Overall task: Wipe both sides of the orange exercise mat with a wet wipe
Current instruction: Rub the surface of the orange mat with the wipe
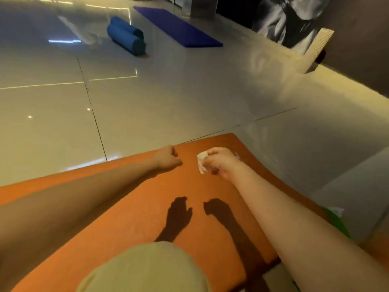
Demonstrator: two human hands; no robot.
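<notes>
The orange exercise mat (pixel 134 211) lies flat on the tiled floor and fills the lower half of the head view. My right hand (pixel 221 162) hovers over the mat's far end and grips a crumpled white wet wipe (pixel 202 163). My left hand (pixel 167 158) is beside it, a little to the left, above the mat's far edge, with its fingers curled and nothing in them. Both hands cast shadows on the mat, so they are raised above it. My knee in light trousers (pixel 143 270) rests on the near part of the mat.
Glossy tiled floor (pixel 147 102) stretches ahead. A rolled blue mat (pixel 126 35) and a flat purple mat (pixel 179 26) lie at the far end. A pale block (pixel 315 49) leans against the dark wall on the right. Something green (pixel 334 220) shows at the mat's right edge.
</notes>
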